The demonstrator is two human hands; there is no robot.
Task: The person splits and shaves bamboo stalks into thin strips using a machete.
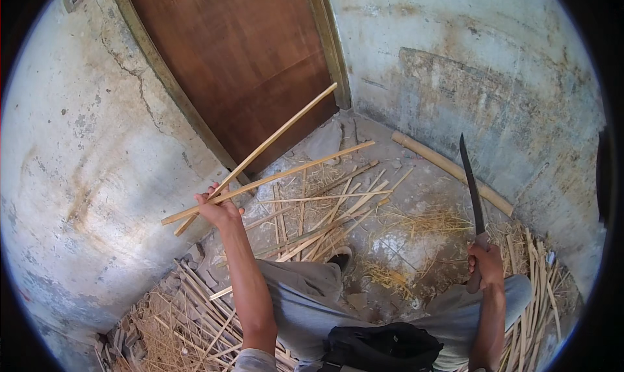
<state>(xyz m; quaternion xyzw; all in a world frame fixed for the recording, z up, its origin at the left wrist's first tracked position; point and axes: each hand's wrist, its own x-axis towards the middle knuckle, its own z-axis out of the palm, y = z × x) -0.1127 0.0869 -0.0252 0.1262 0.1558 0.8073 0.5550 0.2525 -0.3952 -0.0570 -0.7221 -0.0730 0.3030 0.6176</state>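
Observation:
My left hand (220, 209) is closed around two pale bamboo strips (286, 174), raised off the floor at the left. Their far ends spread apart, one pointing up across the brown door and the other lying lower to the right. On the right, my right hand (487, 265) grips the handle of a machete (472, 183). Its long dark blade stands up, tip pointing away from me, well apart from the strips. Below the held strips, several loose bamboo strips (338, 216) lie crossed on the floor.
A whole bamboo pole (448, 170) lies along the foot of the right wall. Bundled strips (536, 294) are at the right, and more strips and shavings (188, 320) at the lower left. A brown door (240, 60) stands ahead. A black bag (383, 346) rests at my lap.

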